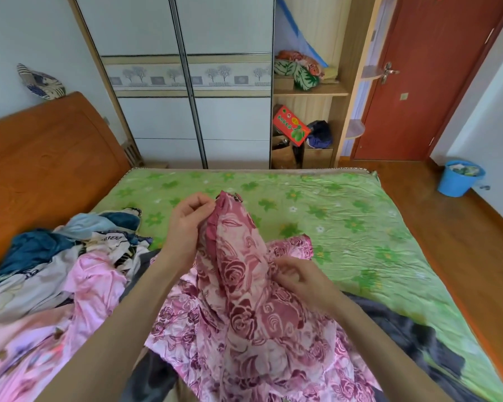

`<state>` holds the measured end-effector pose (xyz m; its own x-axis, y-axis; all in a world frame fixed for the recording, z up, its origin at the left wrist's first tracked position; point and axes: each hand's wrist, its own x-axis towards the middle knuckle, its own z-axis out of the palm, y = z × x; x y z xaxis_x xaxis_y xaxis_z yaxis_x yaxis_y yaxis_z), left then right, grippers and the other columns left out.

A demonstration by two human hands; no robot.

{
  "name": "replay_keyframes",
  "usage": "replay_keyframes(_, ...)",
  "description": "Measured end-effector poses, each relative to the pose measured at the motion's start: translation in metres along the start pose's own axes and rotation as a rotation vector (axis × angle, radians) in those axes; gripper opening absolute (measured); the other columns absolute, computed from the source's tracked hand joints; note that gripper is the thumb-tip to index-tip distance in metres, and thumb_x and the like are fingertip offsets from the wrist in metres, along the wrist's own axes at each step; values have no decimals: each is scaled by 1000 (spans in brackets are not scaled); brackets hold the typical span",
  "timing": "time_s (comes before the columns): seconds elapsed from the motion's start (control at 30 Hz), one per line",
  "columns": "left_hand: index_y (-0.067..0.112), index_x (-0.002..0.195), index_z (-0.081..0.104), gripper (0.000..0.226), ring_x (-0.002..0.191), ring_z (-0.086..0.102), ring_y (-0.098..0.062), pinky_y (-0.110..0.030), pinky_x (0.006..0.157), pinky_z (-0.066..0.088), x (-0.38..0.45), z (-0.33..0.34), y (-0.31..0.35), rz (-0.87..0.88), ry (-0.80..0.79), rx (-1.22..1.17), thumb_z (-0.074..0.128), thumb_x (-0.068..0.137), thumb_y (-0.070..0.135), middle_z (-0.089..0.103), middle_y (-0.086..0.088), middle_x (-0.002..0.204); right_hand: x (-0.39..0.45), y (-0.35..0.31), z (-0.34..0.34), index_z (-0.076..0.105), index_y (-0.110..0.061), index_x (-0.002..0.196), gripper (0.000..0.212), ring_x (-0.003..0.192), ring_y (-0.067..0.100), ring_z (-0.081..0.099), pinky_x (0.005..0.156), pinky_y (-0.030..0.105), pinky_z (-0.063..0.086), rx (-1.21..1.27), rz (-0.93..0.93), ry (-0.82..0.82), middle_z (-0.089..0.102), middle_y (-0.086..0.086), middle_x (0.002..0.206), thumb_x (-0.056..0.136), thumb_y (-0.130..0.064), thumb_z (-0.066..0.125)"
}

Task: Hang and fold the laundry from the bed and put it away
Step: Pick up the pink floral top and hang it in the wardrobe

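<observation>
- We are in a home bedroom — a bed (346, 227) under a green floral sheet fills the middle, with a wooden headboard (41, 169) at the left.
- We see a sliding-door wardrobe (186, 97) beyond it, and open shelves (311, 91) stuffed with bedding and boxes.
- A red-brown door (424, 82), wood flooring and a blue bucket (459, 178) — plain household fittings.
- A clothes pile (55, 271) lies on the bed.

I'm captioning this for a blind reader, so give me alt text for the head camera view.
Both hands hold up a pink rose-print garment over a bed with a green floral sheet: the left hand pinches its top edge, the right hand grips lower down. A pile of laundry lies to the left, a wardrobe stands behind.
</observation>
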<state>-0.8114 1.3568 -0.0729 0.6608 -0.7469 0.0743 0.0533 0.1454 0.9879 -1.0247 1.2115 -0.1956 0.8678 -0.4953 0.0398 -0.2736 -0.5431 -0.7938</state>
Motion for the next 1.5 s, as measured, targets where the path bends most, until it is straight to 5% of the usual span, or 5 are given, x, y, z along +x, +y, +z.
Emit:
replay_keyframes(0.2,16,74,58,34,71,60,-26,-33,66,50,-2,-27,-22,47,76,181,53,105,5,61,-8,72,-11,-14,-52,54,-33,117,15,93,-13,59,78,6,41,-225,-130,260,67,-12,112,106,-23,57)
replay_keyframes(0.77,14,111,70,28,92,70,-16,-42,85,56,-11,72,44,380,-368,374,78,91,32,76,-2,101,-18,-138,-104,61,-12,103,24,79,8,48,65,35,48,-453,-572,499,40,-18,97,87,-6,78)
replay_keyframes(1.13,12,91,64,14,77,59,-9,-32,71,48,-21,86,32,402,-459,437,78,92,10,64,6,82,-38,-57,-80,26,-32,156,70,147,6,39,119,34,34,206,-151,347,43,-15,155,98,-45,64)
replay_keyframes(1.33,12,86,53,25,72,50,-8,-23,71,41,-26,70,32,397,-394,506,76,94,16,50,10,74,-34,-57,-72,65,-25,116,31,100,-3,67,80,24,50,126,-194,422,71,-23,105,92,-12,79)
replay_keyframes(1.5,2,104,56,22,90,67,-47,-68,85,55,-24,57,32,226,-318,346,74,92,5,66,-22,98,-44,-60,-44,54,-23,123,37,68,5,47,48,21,35,-526,-446,743,41,-13,96,90,-8,63)
